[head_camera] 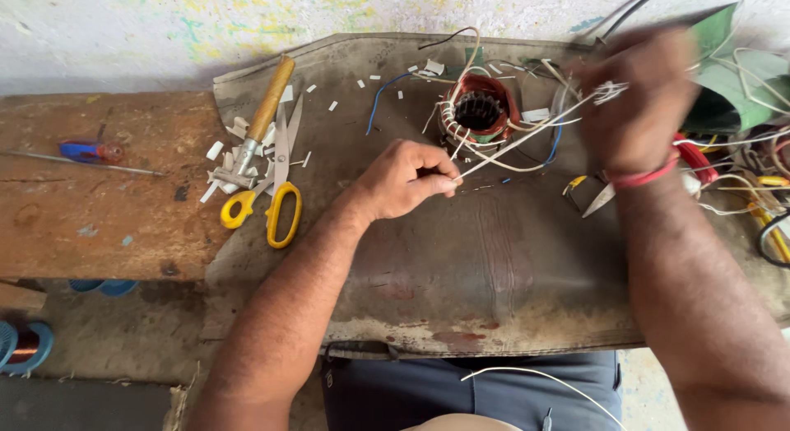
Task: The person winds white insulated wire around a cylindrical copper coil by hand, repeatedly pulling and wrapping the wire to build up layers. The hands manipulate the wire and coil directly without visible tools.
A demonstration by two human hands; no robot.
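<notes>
A round motor stator [480,112] with copper-red windings and white leads sits on a worn grey mat [461,266]. My left hand [405,180] pinches the near end of a thin white sleeved wire [527,139] just in front of the stator. My right hand [638,97], blurred with motion and wearing a red thread at the wrist, grips the far end of the same white wire to the right of the stator. The wire runs taut between both hands.
Yellow-handled scissors [276,196] and a wooden-handled tool [262,118] lie at the mat's left edge among white sleeve scraps. A red-blue screwdriver [90,151] rests on the wooden bench. Tangled coloured wires [757,176] and green sheet lie at the right. A small blade [599,199] lies near my right wrist.
</notes>
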